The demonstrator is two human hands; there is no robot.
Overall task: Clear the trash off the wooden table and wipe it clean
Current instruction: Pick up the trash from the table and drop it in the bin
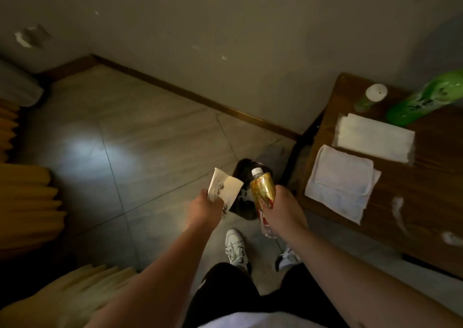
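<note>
The tiled floor (pixel 140 137) spreads out below and ahead of both hands. The wooden tabletop (pixel 426 202) lies to the right of the right hand, with white smears on its near edge. On it, beyond the right hand, rest a folded white cloth (pixel 343 182), a flat stack of white paper (pixel 375 137), a big green bottle (pixel 426 99) and a small green can (pixel 370 98) with a white cap. A dark trash bag (pixel 244 202) sits on the floor just beyond and between the hands. The right hand (pixel 285 204) is wrapped around a plastic bottle (pixel 261 189) with a gold label, above the bag. The left hand (pixel 205 206) is pinching a crumpled paper wrapper (pixel 225 186) beside it.
</note>
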